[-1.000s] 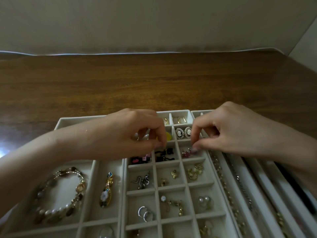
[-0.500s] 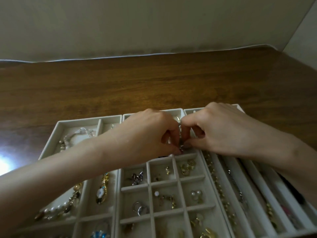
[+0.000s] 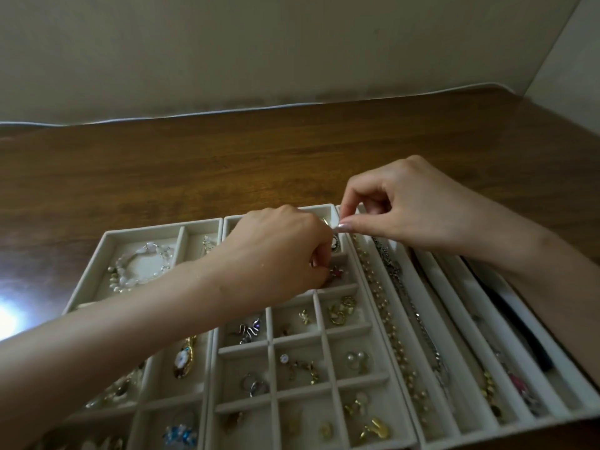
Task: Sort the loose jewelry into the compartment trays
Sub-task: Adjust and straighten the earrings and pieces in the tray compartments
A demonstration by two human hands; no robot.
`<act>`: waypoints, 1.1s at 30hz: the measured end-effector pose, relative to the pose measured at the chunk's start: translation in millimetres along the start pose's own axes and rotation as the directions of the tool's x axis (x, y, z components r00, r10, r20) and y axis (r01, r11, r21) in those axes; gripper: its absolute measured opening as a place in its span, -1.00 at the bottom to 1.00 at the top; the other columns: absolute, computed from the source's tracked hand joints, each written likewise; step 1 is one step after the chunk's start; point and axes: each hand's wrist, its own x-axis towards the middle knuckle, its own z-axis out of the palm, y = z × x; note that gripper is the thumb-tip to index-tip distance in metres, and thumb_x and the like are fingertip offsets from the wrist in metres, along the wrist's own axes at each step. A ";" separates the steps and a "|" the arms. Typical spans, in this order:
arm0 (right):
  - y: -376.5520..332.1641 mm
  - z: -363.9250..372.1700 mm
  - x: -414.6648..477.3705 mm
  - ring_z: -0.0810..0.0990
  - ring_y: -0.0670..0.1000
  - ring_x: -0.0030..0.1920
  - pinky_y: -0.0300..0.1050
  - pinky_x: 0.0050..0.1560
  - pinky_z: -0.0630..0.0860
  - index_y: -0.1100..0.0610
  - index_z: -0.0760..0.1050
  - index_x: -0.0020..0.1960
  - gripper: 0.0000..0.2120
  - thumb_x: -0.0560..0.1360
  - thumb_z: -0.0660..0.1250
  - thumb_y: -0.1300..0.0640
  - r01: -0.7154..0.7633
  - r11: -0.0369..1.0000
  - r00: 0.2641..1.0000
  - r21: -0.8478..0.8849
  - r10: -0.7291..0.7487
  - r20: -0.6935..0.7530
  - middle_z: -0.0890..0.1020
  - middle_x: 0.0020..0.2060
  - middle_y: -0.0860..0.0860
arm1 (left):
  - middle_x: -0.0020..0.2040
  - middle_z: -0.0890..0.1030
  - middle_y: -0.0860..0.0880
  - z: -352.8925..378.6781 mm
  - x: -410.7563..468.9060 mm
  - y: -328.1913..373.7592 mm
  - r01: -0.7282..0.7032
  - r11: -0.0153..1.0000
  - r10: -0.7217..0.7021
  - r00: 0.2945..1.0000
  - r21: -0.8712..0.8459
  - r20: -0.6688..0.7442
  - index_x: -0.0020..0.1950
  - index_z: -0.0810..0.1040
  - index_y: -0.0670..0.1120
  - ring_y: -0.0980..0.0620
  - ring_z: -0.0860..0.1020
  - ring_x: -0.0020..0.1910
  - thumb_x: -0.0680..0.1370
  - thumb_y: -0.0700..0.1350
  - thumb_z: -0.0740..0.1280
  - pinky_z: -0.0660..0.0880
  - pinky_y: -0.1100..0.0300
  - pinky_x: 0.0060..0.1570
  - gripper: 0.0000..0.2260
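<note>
1. In the near grid tray [image 3: 272, 378], earrings [image 3: 373, 428] are lying sorted.
2. Our left hand [image 3: 276, 258] is curling over the red star earring [image 3: 335, 273], grip unclear.
3. Farther, our right hand [image 3: 418, 209] is pinching perhaps a stud [image 3: 336, 227]; slackening would drop it astray.

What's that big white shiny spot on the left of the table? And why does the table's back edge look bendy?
Head view: the white spot is glare, light bouncing off the shiny table; same head view, the wide-angle lens curves the far edge; head view again, the tiny piece pinched by the right hand is too small to make out.
</note>
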 end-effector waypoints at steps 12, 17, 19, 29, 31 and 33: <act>-5.0 3.1 -2.0 0.42 -0.17 -0.42 -0.24 -0.34 0.31 -0.12 0.58 -0.14 -0.94 0.43 0.43 0.03 -0.022 0.999 0.987 -0.046 0.029 0.155 0.46 -0.43 -0.11 | -0.10 0.58 0.06 -2.9 5.3 2.2 0.068 0.997 -0.070 0.994 0.034 0.081 -0.16 0.49 0.13 0.02 0.54 -0.10 0.50 0.04 0.29 0.42 0.19 -0.21 -0.95; -11.3 7.1 -4.5 0.46 -0.18 -0.34 -0.29 -0.33 0.27 -0.08 0.59 -0.05 -0.90 0.43 0.42 0.02 0.001 0.995 0.989 -0.099 0.014 0.150 0.52 -0.34 -0.14 | -0.20 0.56 0.10 -14.4 7.7 -2.8 0.088 0.996 -0.086 0.991 -0.019 0.099 -0.07 0.57 0.07 0.11 0.52 -0.20 0.47 0.09 0.32 0.48 0.21 -0.17 -0.86; -12.5 6.9 -5.0 0.46 -0.23 -0.33 -0.34 -0.33 0.25 -0.10 0.57 -0.07 -0.91 0.43 0.42 0.01 -0.005 0.994 0.988 -0.113 0.023 0.154 0.50 -0.35 -0.18 | -0.29 0.51 0.16 -23.5 7.3 -10.6 0.096 0.993 -0.091 0.993 -0.075 0.074 -0.13 0.57 0.08 0.23 0.48 -0.27 0.47 0.02 0.35 0.45 0.26 -0.20 -0.95; -15.4 13.2 -6.4 0.37 -0.22 -0.42 -0.34 -0.39 0.17 -0.12 0.62 -0.10 -0.92 0.41 0.43 -0.06 0.020 0.982 0.987 -0.189 0.010 0.160 0.40 -0.46 -0.19 | -0.30 0.48 0.16 -7.1 3.1 -7.9 0.061 0.993 -0.058 0.998 -0.102 0.040 -0.20 0.53 0.12 0.16 0.44 -0.31 0.37 0.21 0.36 0.34 0.25 -0.33 -0.81; -15.7 13.6 -6.2 0.42 -0.20 -0.39 -0.33 -0.38 0.20 -0.10 0.61 -0.13 -0.96 0.42 0.41 -0.02 0.025 0.982 0.986 -0.189 0.007 0.166 0.46 -0.43 -0.18 | -0.20 0.55 0.12 -1.0 4.3 -4.6 0.058 0.996 -0.057 0.998 -0.061 0.030 -0.13 0.56 0.04 0.09 0.50 -0.21 0.41 0.18 0.36 0.44 0.19 -0.24 -0.77; -15.9 13.1 -6.3 0.46 -0.18 -0.35 -0.34 -0.36 0.23 -0.09 0.60 -0.16 -0.98 0.44 0.40 0.03 0.023 0.981 0.985 -0.194 0.012 0.173 0.52 -0.39 -0.16 | -0.12 0.59 0.07 2.8 5.9 -2.1 0.066 0.997 -0.065 0.997 -0.048 0.028 -0.05 0.59 0.04 0.03 0.54 -0.13 0.45 0.14 0.36 0.51 0.14 -0.14 -0.79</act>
